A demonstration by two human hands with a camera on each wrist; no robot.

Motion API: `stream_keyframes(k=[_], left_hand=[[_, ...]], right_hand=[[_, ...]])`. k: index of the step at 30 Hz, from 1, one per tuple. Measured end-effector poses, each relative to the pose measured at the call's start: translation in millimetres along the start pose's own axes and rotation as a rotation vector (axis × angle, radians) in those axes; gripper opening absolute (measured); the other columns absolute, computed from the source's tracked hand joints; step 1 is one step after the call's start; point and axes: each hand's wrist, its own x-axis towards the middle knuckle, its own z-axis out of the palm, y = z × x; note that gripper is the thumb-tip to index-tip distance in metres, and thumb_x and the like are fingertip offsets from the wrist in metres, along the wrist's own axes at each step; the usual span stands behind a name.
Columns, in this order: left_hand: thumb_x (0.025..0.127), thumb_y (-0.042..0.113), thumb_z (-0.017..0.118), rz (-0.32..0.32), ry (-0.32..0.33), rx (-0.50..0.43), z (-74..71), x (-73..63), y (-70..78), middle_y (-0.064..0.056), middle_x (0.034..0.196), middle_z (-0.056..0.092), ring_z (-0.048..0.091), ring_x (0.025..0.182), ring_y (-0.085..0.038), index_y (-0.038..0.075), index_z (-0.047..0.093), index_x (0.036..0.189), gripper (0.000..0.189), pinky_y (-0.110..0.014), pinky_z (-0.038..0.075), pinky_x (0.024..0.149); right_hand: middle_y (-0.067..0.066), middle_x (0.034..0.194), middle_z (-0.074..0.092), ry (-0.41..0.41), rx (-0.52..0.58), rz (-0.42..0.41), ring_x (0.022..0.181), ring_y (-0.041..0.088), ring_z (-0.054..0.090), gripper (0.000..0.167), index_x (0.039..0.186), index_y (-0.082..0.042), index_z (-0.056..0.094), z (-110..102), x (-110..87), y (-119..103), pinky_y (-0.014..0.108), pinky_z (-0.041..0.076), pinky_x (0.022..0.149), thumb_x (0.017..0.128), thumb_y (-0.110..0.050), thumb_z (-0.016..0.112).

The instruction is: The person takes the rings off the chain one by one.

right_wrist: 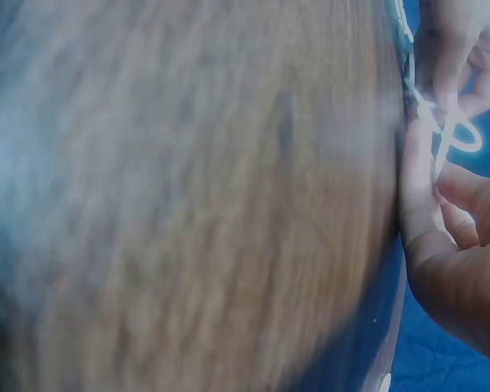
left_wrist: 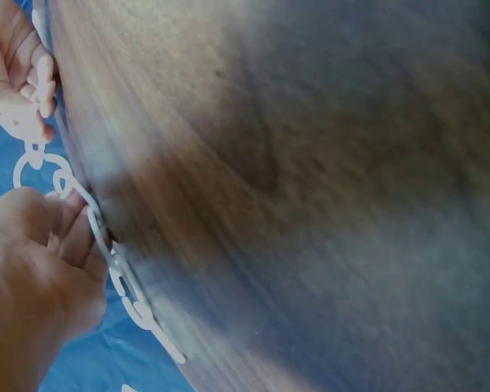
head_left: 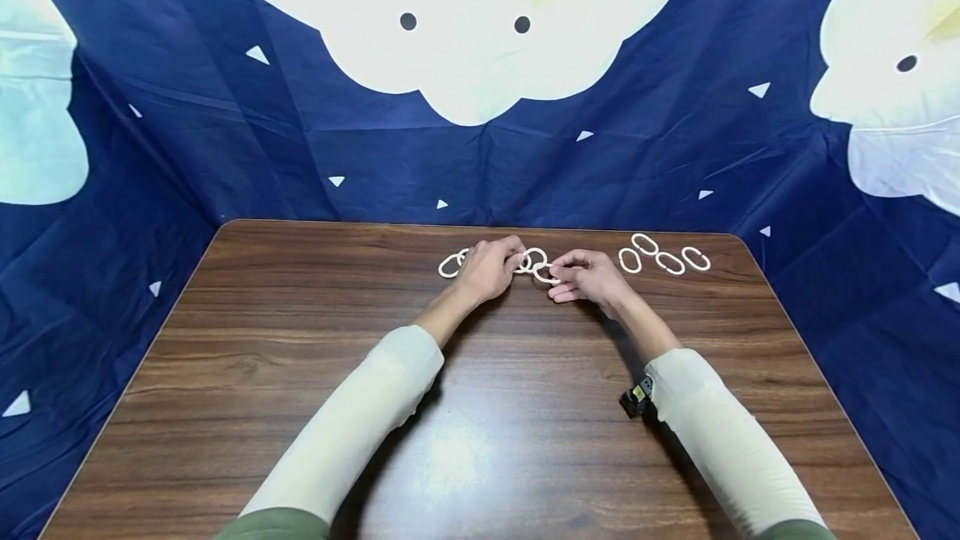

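Note:
White oval plastic chain links [head_left: 441,270] are joined in a short chain near the table's far edge, running left and right under my left hand [head_left: 483,269]. That hand pinches a link of the chain between thumb and fingers; part of the chain is hidden beneath it. My right hand [head_left: 592,277] pinches the end link [head_left: 545,282] by its right side. This link overlaps the neighbouring link [head_left: 536,250]; whether it is fully hooked through cannot be told. In the right wrist view, the right thumb and fingers hold a white link [right_wrist: 443,155] close to the left fingertips.
Several loose white links [head_left: 621,260] lie to the right of my right hand, some with a visible gap in the loop. The brown wooden table [head_left: 300,373] ends just behind the chain. A blue cloth [head_left: 390,165] with white cloud prints hangs around it.

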Motion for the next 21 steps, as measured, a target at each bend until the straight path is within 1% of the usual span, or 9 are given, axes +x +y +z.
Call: stream_keyframes(k=[4, 7, 10, 12, 17, 21], left_hand=[[0.112, 0.033, 0.071, -0.042, -0.018, -0.064, -5.4, -0.1, 2.6, 0.007, 0.115, 0.087, 0.082, 0.11, -0.023, 0.028, 0.078, 0.117, 0.011, -0.046, 0.062, 0.092], [0.112, 0.034, 0.071, -0.102, -0.065, -0.125, -9.9, 1.1, 4.3, 0.009, 0.121, 0.087, 0.08, 0.119, -0.017, 0.029, 0.079, 0.118, 0.012, -0.044, 0.062, 0.1], [0.113, 0.035, 0.071, -0.162, -0.101, -0.17, -14.2, 0.8, 6.9, 0.011, 0.12, 0.087, 0.077, 0.118, -0.011, 0.03, 0.079, 0.117, 0.011, -0.043, 0.06, 0.104], [0.112, 0.036, 0.071, -0.184, -0.106, -0.186, -15.6, 0.3, 7.9, 0.012, 0.119, 0.086, 0.076, 0.114, -0.009, 0.031, 0.079, 0.116, 0.01, -0.042, 0.059, 0.104], [0.112, 0.037, 0.072, -0.202, -0.094, -0.19, -19.0, -2.3, 9.3, 0.015, 0.115, 0.086, 0.073, 0.108, -0.006, 0.032, 0.079, 0.115, 0.01, -0.041, 0.059, 0.102], [0.111, 0.039, 0.072, -0.209, -0.089, -0.185, -19.7, -2.5, 8.7, 0.017, 0.112, 0.085, 0.074, 0.11, -0.007, 0.032, 0.079, 0.112, 0.009, -0.041, 0.059, 0.102]], right_hand=[[0.004, 0.094, 0.079, -0.003, 0.009, 0.003, 0.074, 0.012, 0.082, 0.035, 0.139, 0.017, 0.059, 3, -0.5, -2, 0.028, 0.07, 0.076, 0.111, -0.002, 0.068], [0.006, 0.095, 0.078, -0.008, 0.028, 0.012, 0.075, 0.013, 0.082, 0.034, 0.139, 0.017, 0.058, 4, -0.3, -2, 0.028, 0.07, 0.076, 0.111, -0.001, 0.067], [0.007, 0.097, 0.078, -0.011, 0.055, 0.025, 0.076, 0.013, 0.082, 0.034, 0.14, 0.016, 0.058, 6, -0.4, -2, 0.028, 0.07, 0.076, 0.111, 0.0, 0.066], [0.006, 0.096, 0.077, -0.012, 0.077, 0.03, 0.075, 0.013, 0.081, 0.033, 0.14, 0.016, 0.058, 7, -0.9, -2, 0.027, 0.07, 0.075, 0.111, 0.0, 0.065], [0.003, 0.093, 0.076, -0.029, 0.131, 0.038, 0.073, 0.012, 0.08, 0.024, 0.133, 0.011, 0.061, 9, -2.0, -4, 0.026, 0.069, 0.073, 0.112, 0.001, 0.065], [0.003, 0.09, 0.077, -0.037, 0.149, 0.043, 0.072, 0.012, 0.08, 0.018, 0.128, 0.008, 0.064, 9, -3.2, -4, 0.026, 0.069, 0.072, 0.111, 0.002, 0.065]])
